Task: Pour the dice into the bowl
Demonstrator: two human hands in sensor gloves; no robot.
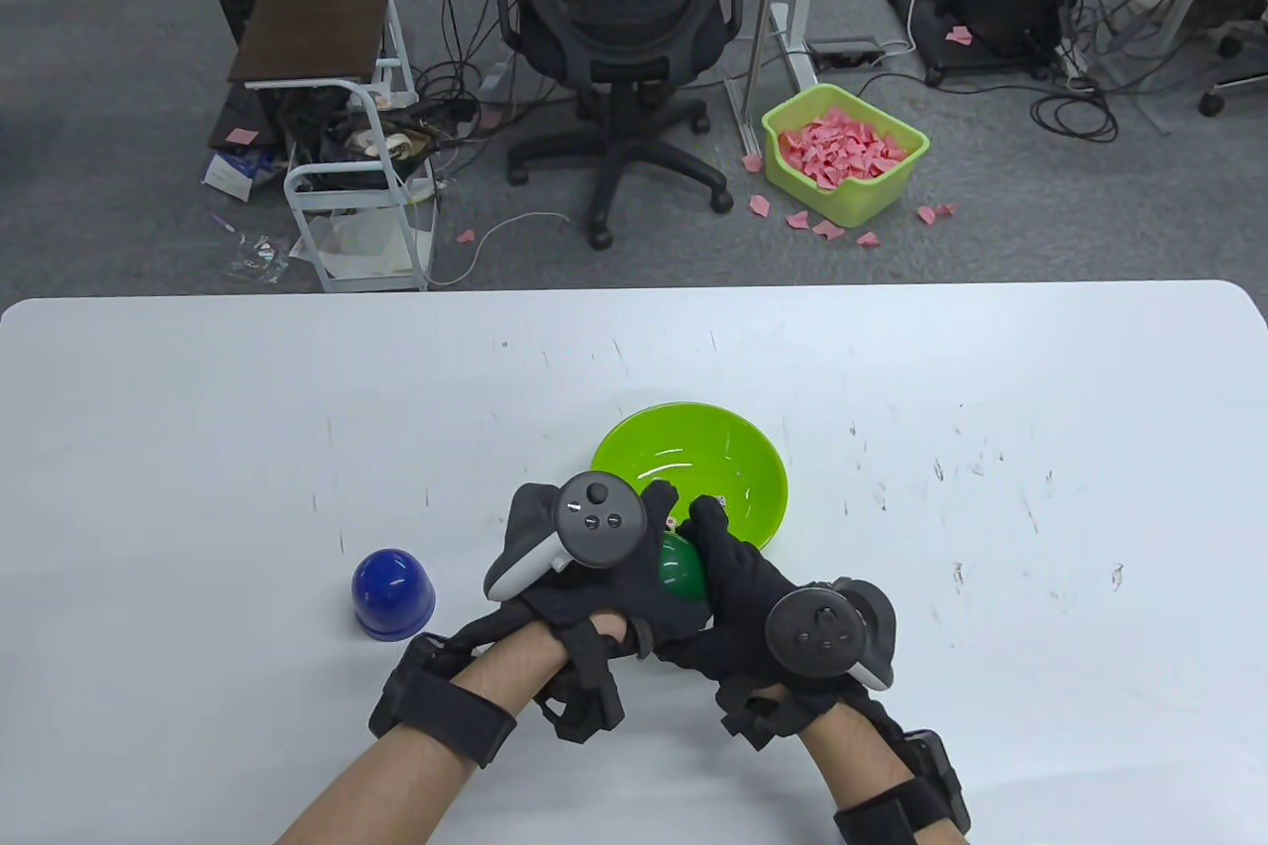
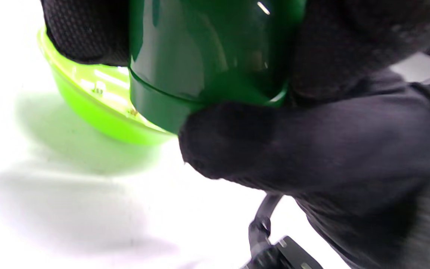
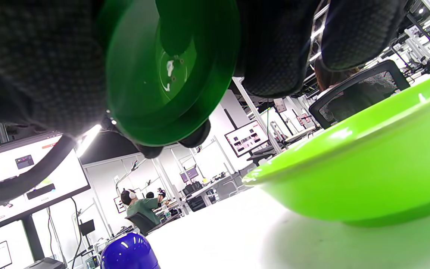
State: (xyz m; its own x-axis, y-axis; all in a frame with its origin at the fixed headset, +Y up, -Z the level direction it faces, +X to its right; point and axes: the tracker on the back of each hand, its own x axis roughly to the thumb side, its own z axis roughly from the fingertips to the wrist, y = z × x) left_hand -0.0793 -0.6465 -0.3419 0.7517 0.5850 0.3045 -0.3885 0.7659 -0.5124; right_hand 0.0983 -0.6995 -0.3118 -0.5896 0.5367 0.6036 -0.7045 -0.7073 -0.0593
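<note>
Both knit-gloved hands grip glossy dark-green cup (image 1: 682, 570) over smooth lime bowl (image 1: 738, 449).

Lime bowl (image 1: 728, 449), dark-green cup (image 1: 682, 570), blue cup (image 1: 392, 589)

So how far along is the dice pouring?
Midway. Both hands, left hand and right hand, hold the dark green cup tipped at the lime bowl rim; a few dice seem to lie inside. The blue cup stands untouched.

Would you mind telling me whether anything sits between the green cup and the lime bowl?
Nothing visible does: both hands hold the green cup right at the lime bowl's near rim, and the blue cup stands well off to the left.
</note>
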